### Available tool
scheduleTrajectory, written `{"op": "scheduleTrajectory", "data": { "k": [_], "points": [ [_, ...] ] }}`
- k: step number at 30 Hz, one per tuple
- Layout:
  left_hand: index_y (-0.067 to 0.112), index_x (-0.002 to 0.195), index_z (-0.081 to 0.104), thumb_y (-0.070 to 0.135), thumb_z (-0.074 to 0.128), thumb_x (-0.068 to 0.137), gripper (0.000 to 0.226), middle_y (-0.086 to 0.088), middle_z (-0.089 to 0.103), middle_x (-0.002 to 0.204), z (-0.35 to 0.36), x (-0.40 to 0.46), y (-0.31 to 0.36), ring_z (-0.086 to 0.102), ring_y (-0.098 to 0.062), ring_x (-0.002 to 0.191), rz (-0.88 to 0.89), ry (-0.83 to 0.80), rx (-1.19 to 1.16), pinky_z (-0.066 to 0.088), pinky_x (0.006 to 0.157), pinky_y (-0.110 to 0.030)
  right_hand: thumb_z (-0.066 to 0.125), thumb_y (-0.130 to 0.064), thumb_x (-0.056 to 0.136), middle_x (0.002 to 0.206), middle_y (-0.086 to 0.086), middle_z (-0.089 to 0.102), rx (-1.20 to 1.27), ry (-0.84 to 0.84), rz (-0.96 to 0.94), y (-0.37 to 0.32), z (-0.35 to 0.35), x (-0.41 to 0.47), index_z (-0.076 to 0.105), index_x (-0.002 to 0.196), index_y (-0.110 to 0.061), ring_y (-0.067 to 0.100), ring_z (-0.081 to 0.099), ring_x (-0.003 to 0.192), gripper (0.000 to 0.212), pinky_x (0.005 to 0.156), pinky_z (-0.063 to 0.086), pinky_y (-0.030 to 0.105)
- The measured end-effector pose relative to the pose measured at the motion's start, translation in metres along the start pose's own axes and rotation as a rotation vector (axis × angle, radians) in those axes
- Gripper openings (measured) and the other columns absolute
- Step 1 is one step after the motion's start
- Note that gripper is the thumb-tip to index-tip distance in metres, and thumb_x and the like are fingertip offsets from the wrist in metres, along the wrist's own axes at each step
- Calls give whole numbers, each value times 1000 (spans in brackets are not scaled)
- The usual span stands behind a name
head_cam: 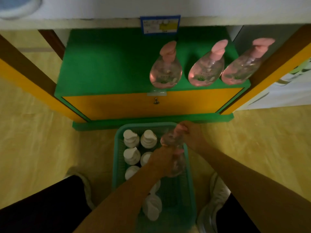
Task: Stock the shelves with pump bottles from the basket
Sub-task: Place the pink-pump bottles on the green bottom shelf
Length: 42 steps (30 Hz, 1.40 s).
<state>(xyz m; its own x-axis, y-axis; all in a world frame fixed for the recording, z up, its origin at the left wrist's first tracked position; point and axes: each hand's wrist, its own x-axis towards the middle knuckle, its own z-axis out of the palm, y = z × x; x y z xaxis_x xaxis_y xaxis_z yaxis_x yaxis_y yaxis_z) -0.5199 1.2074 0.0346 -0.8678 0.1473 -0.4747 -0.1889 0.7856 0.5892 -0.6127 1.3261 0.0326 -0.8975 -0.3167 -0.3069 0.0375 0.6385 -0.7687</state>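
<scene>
Head view: both hands lift pink pump bottles over the basket (191,174).
Right hand (191,136) pinches one bottle's (170,140) pump neck; left hand (161,158) grips another's (177,167) body — smooth, probably slippery, liquid-heavy.

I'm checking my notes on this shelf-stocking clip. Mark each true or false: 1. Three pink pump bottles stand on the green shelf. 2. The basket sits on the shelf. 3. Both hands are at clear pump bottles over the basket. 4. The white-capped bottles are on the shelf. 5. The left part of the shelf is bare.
1. True: three pink pump bottles stand on the green shelf.
2. False: the basket sits on the floor.
3. True: the left hand and right hand each have a grip on a clear pump bottle.
4. False: the white-capped bottles are in the basket.
5. True.
</scene>
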Motion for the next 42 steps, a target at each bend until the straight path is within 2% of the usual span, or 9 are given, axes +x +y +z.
{"op": "scheduleTrajectory", "data": {
  "k": [3,5,8,14,17,19,25,33,42],
  "points": [
    [22,130,50,23,54,93,38,-8,60,124,-9,-19,-2,59,-23,111,-16,16,-197,48,97,-36,60,-3,85,76,-6,60,-63,33,-22,-12,-18,-13,53,75,-21,16,58,80,22,66,41,15],
    [12,117,50,22,51,95,24,-2,62,108,-22,-33,-1,62,-10,94,-37,49,-333,54,83,-22,62,-15,89,83,-2,65,-48,60,-37,-27,-30,-24,62,87,-18,18,62,85,3,70,46,22],
    [13,107,51,27,47,98,17,4,56,90,-53,-61,8,53,-1,74,-58,149,-408,44,58,-6,57,-15,93,87,8,63,100,106,-31,-64,-49,-44,60,100,-3,12,58,74,13,60,44,12],
    [16,86,62,56,63,78,41,-5,66,81,-120,-114,14,63,-21,76,-78,344,-668,57,75,-42,57,-33,92,109,10,64,318,124,23,-126,-77,-74,58,105,-14,27,62,102,23,73,54,34],
    [15,105,63,42,56,90,32,2,63,86,-153,-147,25,62,-13,78,-52,390,-828,56,68,-29,54,-34,94,109,12,66,454,142,-18,-161,-90,-91,60,105,-17,30,65,101,21,72,55,37],
    [17,114,61,35,52,94,28,0,63,94,-170,-162,26,63,-18,89,-29,440,-889,57,81,-39,51,-37,95,104,10,68,557,130,-41,-182,-95,-102,61,108,-17,28,67,95,26,68,57,39],
    [19,101,64,54,48,89,40,-10,70,103,-199,-184,23,65,-27,99,-115,487,-1012,49,93,-48,46,-56,91,98,12,74,809,62,110,-212,-83,-114,65,102,-15,29,69,94,47,85,53,49],
    [17,93,64,60,38,91,51,-13,70,87,-213,-166,16,67,-33,93,-138,507,-1024,48,95,-46,35,-63,91,102,16,72,829,-40,199,-222,-61,-91,62,115,-18,31,66,97,58,75,51,42],
    [12,97,64,62,39,90,57,-16,68,95,-222,-160,9,66,-34,94,-233,523,-999,48,95,-49,70,-50,77,84,10,74,766,-81,208,-229,-52,-76,60,113,-12,27,72,83,53,79,57,46]
  ]
}}
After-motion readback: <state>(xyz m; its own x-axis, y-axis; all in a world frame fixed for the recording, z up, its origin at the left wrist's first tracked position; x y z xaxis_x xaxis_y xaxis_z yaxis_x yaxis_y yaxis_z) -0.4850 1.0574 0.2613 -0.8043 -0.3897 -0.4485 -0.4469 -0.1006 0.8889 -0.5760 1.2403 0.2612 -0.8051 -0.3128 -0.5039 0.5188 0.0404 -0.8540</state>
